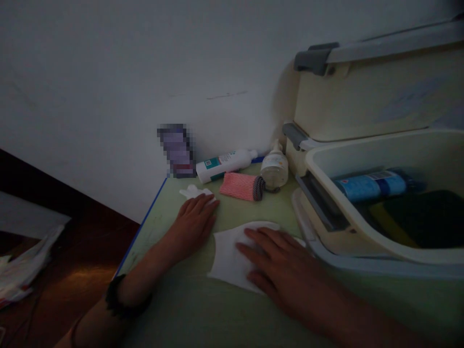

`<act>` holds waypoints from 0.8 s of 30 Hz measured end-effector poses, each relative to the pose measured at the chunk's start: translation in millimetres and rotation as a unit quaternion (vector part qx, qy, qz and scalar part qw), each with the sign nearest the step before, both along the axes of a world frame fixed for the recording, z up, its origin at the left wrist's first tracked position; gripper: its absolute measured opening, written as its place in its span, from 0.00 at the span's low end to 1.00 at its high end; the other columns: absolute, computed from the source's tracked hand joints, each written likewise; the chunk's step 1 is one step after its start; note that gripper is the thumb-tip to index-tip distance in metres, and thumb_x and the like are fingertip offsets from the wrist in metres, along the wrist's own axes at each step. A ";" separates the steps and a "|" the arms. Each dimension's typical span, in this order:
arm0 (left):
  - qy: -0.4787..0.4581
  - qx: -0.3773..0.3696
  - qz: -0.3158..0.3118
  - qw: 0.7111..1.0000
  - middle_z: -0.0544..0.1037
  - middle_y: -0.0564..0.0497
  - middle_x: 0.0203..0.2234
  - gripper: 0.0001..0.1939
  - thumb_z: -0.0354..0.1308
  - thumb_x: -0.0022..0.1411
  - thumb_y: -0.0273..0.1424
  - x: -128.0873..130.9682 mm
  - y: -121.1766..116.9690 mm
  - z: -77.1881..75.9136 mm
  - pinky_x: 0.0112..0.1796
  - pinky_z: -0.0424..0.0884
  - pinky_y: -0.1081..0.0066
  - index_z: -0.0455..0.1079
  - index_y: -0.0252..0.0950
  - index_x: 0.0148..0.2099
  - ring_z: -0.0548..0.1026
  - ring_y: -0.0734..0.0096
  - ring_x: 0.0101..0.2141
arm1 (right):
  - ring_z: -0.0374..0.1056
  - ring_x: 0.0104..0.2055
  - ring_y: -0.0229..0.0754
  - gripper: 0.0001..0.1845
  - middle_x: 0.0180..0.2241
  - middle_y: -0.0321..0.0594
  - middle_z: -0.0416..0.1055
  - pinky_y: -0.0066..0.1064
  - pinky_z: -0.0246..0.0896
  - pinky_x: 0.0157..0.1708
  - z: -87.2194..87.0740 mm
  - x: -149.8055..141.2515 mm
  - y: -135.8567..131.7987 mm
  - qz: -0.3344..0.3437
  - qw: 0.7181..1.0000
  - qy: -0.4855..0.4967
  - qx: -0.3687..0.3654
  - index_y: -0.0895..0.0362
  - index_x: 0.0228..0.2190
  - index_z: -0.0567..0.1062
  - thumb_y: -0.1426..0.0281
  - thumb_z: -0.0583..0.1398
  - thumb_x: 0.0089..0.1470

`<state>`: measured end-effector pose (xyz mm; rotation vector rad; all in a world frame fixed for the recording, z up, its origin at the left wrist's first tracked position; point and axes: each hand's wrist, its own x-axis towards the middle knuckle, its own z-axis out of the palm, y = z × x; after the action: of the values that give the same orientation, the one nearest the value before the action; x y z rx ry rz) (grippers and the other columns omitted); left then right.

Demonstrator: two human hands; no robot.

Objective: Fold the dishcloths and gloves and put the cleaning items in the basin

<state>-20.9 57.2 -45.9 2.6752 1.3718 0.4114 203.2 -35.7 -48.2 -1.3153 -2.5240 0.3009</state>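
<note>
The dim tabletop (181, 309) before the white sheet (227, 258) seems passable, but the box (340, 242) blocks the right.

Place: seemingly a room in a home
Backdrop: scuffed, plain white wall (90, 87)
Underfoot: shiny, dark reddish-brown floor (90, 275)
Work surface: pale green bench (181, 290) with blue edging, set against the wall
Household goods: white labelled bottle (226, 163), clear pump bottle (274, 166), pink mesh-patterned cloth roll (239, 187)
Storage: cream plastic bin (384, 150) with grey latches
</note>
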 end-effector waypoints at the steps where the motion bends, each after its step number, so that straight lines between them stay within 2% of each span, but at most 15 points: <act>1: -0.001 0.023 0.004 1.000 0.63 0.39 0.55 0.17 0.46 0.63 0.30 2.1 -1.8 -0.6 0.54 0.50 0.45 0.63 0.35 0.54 0.57 0.49 0.56 | 0.61 0.53 0.56 0.22 0.54 0.46 0.64 0.52 0.59 0.49 0.6 -2.9 -0.8 -0.028 1.000 -0.007 0.007 0.53 0.52 0.67 0.62 0.55 0.56; 3: -0.009 0.052 -0.013 0.999 0.62 0.40 0.55 0.16 0.47 0.63 0.28 9.4 -9.0 3.1 0.56 0.48 0.48 0.65 0.34 0.52 0.54 0.51 0.58 | 0.63 0.49 0.56 0.22 0.49 0.49 0.68 0.53 0.62 0.45 3.4 -6.5 -1.1 -0.063 0.998 -0.010 0.012 0.56 0.50 0.69 0.61 0.53 0.56; 6: -0.010 -0.009 -0.120 0.993 0.65 0.43 0.54 0.15 0.45 0.65 0.28 21.6 -23.2 14.0 0.55 0.58 0.60 0.64 0.35 0.52 0.58 0.61 0.56 | 0.65 0.46 0.51 0.19 0.46 0.50 0.69 0.48 0.65 0.44 8.6 -2.8 3.1 -0.066 0.998 0.001 0.015 0.62 0.50 0.69 0.69 0.51 0.58; 8: 0.026 -0.054 -0.189 0.980 0.66 0.45 0.54 0.17 0.45 0.66 0.33 26.3 -29.7 18.3 0.56 0.58 0.61 0.61 0.36 0.55 0.59 0.63 0.57 | 0.64 0.47 0.49 0.20 0.46 0.51 0.68 0.44 0.64 0.46 10.3 3.9 7.7 -0.062 0.998 0.004 0.031 0.65 0.50 0.67 0.79 0.50 0.56; 10: 0.072 -0.081 -0.227 0.968 0.61 0.46 0.59 0.24 0.45 0.66 0.39 27.1 -32.1 18.2 0.58 0.51 0.56 0.52 0.38 0.61 0.54 0.61 0.60 | 0.64 0.48 0.48 0.23 0.47 0.51 0.68 0.42 0.64 0.47 9.9 9.9 11.6 -0.070 0.996 0.002 0.048 0.67 0.49 0.67 0.85 0.50 0.51; 12: 0.112 -0.090 -0.227 0.963 0.52 0.48 0.63 0.31 0.44 0.65 0.45 25.0 -31.1 16.1 0.60 0.43 0.51 0.42 0.40 0.65 0.46 0.59 0.62 | 0.64 0.48 0.48 0.23 0.46 0.51 0.68 0.41 0.64 0.47 7.8 12.4 12.8 -0.073 0.995 -0.006 0.064 0.67 0.48 0.68 0.85 0.51 0.51; 14: 0.138 -0.084 -0.204 0.965 0.47 0.49 0.64 0.33 0.42 0.65 0.46 21.2 -28.1 14.8 0.60 0.37 0.48 0.37 0.39 0.66 0.42 0.59 0.63 | 0.64 0.47 0.49 0.20 0.46 0.51 0.68 0.43 0.64 0.47 5.4 11.6 11.7 -0.063 0.995 -0.017 0.079 0.66 0.48 0.68 0.83 0.52 0.52; 16: 0.148 -0.059 -0.183 0.970 0.49 0.48 0.63 0.32 0.41 0.65 0.45 17.1 -24.3 15.7 0.60 0.36 0.48 0.40 0.36 0.65 0.41 0.59 0.63 | 0.63 0.48 0.49 0.19 0.47 0.51 0.67 0.43 0.63 0.48 3.9 9.5 9.7 -0.056 0.995 -0.020 0.085 0.66 0.48 0.67 0.79 0.54 0.54; 19: 0.133 -0.004 -0.183 0.974 0.57 0.49 0.61 0.25 0.43 0.65 0.42 13.0 -18.8 18.4 0.60 0.36 0.50 0.57 0.35 0.59 0.44 0.59 0.63 | 0.64 0.46 0.49 0.19 0.46 0.50 0.66 0.43 0.66 0.45 3.9 7.8 8.2 -0.077 0.995 -0.003 0.069 0.63 0.47 0.68 0.74 0.58 0.53; 21: 0.109 0.012 -0.196 0.975 0.60 0.50 0.59 0.19 0.42 0.67 0.37 13.4 -16.9 18.5 0.61 0.38 0.55 0.64 0.35 0.54 0.48 0.64 0.62 | 0.66 0.43 0.47 0.16 0.44 0.48 0.67 0.41 0.67 0.41 3.4 8.2 8.3 -0.094 0.994 0.007 0.055 0.62 0.45 0.69 0.74 0.58 0.53; 22: 0.099 0.007 -0.203 0.974 0.61 0.50 0.59 0.19 0.40 0.68 0.34 14.8 -16.9 17.6 0.61 0.40 0.58 0.64 0.35 0.54 0.50 0.68 0.61 | 0.66 0.42 0.46 0.14 0.42 0.47 0.67 0.40 0.68 0.40 2.3 8.6 8.5 -0.093 0.994 0.004 0.053 0.61 0.44 0.70 0.75 0.57 0.53; 24: 0.095 -0.023 -0.219 0.971 0.58 0.50 0.60 0.20 0.38 0.69 0.34 19.4 -19.0 14.6 0.61 0.45 0.63 0.56 0.34 0.59 0.51 0.73 0.61 | 0.66 0.40 0.45 0.12 0.40 0.46 0.68 0.40 0.67 0.40 -1.2 9.3 8.9 -0.076 0.995 -0.014 0.060 0.61 0.41 0.71 0.79 0.56 0.54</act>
<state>-1.6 38.3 -31.2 2.9239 0.7671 0.0795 212.5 -26.8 -49.4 -1.4614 -2.4050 0.0970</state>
